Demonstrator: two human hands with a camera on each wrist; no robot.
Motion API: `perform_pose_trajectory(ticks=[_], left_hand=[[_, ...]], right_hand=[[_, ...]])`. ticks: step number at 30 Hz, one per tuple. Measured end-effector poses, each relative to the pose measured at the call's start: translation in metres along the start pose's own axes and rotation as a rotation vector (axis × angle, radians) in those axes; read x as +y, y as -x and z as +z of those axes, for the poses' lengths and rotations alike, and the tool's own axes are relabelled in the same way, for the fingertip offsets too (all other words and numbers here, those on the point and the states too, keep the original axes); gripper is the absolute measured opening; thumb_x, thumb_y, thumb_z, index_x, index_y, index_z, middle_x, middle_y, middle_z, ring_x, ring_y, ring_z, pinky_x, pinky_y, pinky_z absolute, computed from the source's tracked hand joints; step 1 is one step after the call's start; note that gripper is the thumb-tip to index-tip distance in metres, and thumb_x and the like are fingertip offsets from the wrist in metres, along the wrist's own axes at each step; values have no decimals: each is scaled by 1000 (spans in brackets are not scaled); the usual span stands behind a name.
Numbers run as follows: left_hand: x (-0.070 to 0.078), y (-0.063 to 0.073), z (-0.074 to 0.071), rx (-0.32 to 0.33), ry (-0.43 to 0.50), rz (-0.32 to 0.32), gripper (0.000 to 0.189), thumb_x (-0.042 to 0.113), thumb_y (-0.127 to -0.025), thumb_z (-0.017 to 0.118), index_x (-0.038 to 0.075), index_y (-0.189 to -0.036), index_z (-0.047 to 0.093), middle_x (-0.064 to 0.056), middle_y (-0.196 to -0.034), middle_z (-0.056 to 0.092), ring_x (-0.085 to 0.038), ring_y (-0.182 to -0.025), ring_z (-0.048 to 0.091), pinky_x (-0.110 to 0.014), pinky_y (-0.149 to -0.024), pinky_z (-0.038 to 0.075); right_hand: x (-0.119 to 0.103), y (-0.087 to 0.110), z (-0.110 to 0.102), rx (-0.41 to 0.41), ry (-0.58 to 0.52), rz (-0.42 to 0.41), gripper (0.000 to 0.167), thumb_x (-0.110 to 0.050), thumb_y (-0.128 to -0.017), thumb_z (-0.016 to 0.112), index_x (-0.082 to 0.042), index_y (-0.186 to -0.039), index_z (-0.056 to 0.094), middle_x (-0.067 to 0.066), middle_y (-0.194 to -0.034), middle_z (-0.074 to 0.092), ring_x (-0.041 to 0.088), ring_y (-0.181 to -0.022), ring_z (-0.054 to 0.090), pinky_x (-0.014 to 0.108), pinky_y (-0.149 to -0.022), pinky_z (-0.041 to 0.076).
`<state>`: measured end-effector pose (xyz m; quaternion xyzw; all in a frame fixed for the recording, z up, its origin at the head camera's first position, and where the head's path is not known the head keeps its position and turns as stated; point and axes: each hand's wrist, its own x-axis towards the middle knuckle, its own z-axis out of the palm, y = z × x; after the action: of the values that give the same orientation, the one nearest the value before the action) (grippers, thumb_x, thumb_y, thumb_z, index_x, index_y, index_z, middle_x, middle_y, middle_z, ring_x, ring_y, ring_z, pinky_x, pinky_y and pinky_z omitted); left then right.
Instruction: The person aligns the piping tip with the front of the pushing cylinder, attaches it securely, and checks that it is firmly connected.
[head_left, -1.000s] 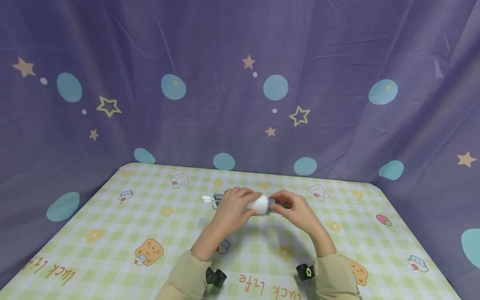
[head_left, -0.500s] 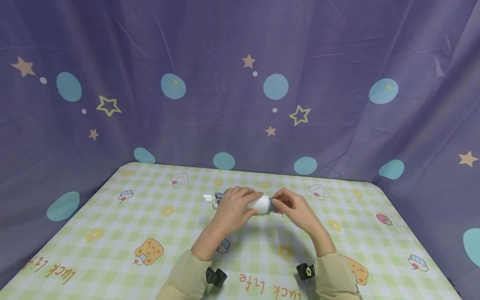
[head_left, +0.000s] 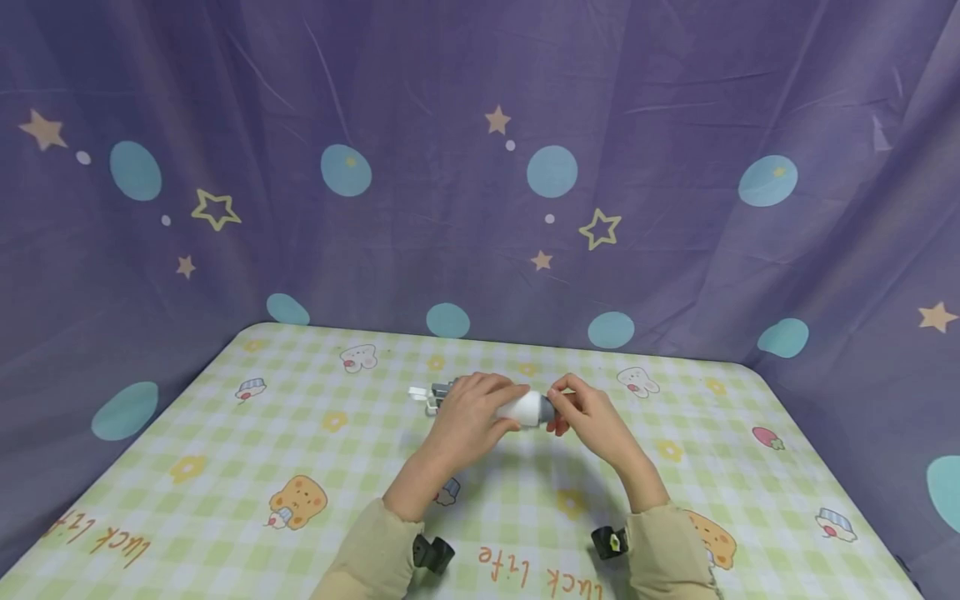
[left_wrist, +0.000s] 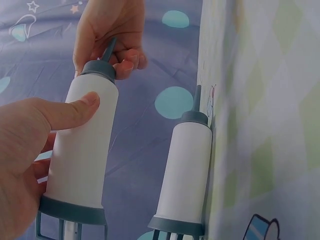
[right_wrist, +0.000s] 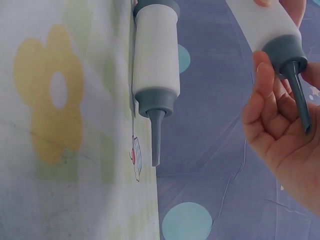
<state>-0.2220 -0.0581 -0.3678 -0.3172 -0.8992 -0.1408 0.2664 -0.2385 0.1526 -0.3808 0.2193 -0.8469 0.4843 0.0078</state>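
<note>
My left hand (head_left: 467, 421) holds a white tube (left_wrist: 82, 145) with grey-blue ends, which looks like a piping gun. At its right end sits a grey-blue cap (right_wrist: 284, 50) with a long thin nozzle (right_wrist: 298, 97). The fingertips of my right hand (head_left: 596, 421) pinch this cap from its sides, and the nozzle points in toward the palm. An open frame with a rod (left_wrist: 71, 230) continues from the tube's other end. In both wrist views a second, matching tube (left_wrist: 185, 170) lies on the table; the hands and held tube seem to hide it from the head view.
A table with a green and white checked cloth (head_left: 360, 467) lies beneath the hands. Purple curtains (head_left: 450, 125) with stars and dots hang behind it and at both sides. Black wrist cameras (head_left: 432, 554) sit at the sleeves.
The right fingers have shifted and turned on the cap, and more of the curled fingers now shows below it. The left hand and the tube have scarcely moved.
</note>
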Motion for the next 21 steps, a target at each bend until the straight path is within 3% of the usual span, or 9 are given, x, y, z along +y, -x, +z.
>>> perform_pose_trajectory(ticks=[10, 13, 17, 21], left_hand=[[-3, 0, 0, 40, 46, -16, 46, 31, -70, 76, 20, -114, 64, 2, -104, 64, -17, -94, 57, -35, -82, 45], [-4, 1, 0, 46, 57, -15, 46, 30, -71, 76, 20, -114, 64, 2, -104, 64, -17, -93, 57, -35, -82, 44], [-6, 1, 0, 50, 65, -19, 45, 30, -71, 76, 20, -114, 64, 2, -104, 64, -17, -94, 57, -35, -82, 44], [-6, 1, 0, 55, 65, -19, 45, 30, -70, 76, 21, -113, 65, 2, -104, 64, -17, -94, 57, -35, -81, 44]], right_hand=[[-6, 2, -2, 0, 5, 9, 31, -39, -97, 38, -14, -108, 53, 5, -82, 68, 21, -69, 65, 33, -64, 51], [-7, 3, -3, -11, 19, 6, 32, -39, -94, 46, -16, -115, 52, 4, -96, 65, 18, -78, 64, 36, -70, 52], [-7, 4, -5, -9, 50, -44, 45, -36, -82, 66, -18, -120, 51, 3, -113, 59, 15, -91, 60, 38, -77, 50], [-6, 4, -6, 15, 61, -120, 49, -27, -74, 75, -15, -117, 53, 1, -114, 59, 17, -93, 59, 37, -79, 48]])
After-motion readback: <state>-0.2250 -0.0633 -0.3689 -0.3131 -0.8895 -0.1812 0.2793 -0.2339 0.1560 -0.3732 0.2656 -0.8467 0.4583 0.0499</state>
